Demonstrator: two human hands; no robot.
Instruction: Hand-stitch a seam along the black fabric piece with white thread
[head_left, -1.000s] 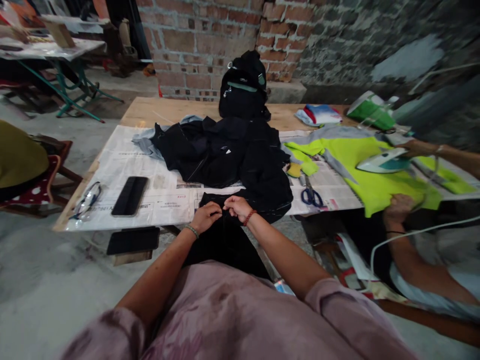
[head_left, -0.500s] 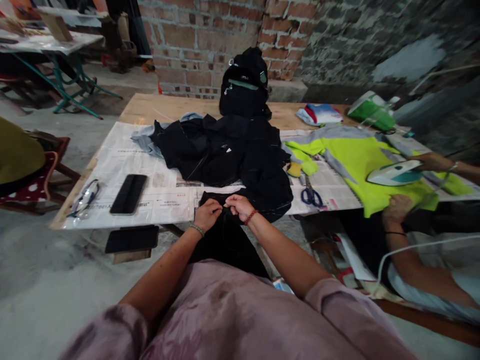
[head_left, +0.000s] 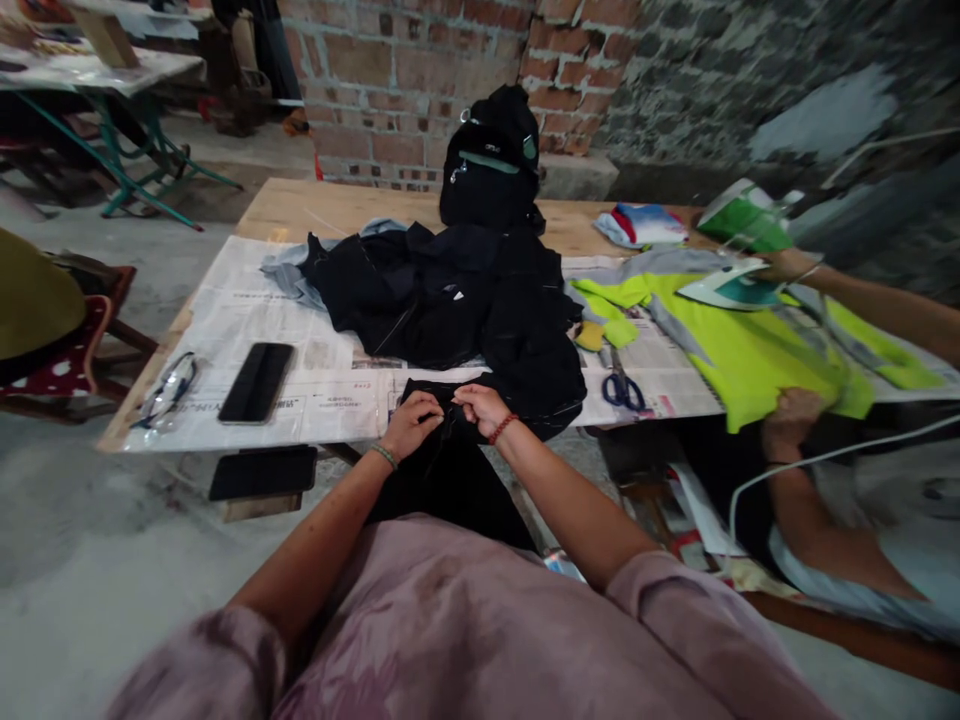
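A black garment [head_left: 450,290] lies bunched on the newspaper-covered table, and part of it hangs over the front edge towards my lap. My left hand [head_left: 409,424], with a green beaded bracelet at the wrist, is closed on the edge of this dark cloth. Just to its right, a small gap away, my right hand [head_left: 484,408] is pinched, thumb against fingers, above the same cloth. What sits in that pinch is too small to make out. To the right of the garment lie dark-handled scissors [head_left: 622,390].
At the left are a phone [head_left: 256,383] and glasses [head_left: 171,390]; another phone [head_left: 262,472] rests below the table edge. A black backpack [head_left: 491,165] stands behind. At right, a co-worker's hand moves an iron [head_left: 727,285] over a yellow-green garment [head_left: 750,350].
My hands have drawn slightly apart, the left moving a little left. The co-worker's iron has slid back and to the left over the yellow-green garment.
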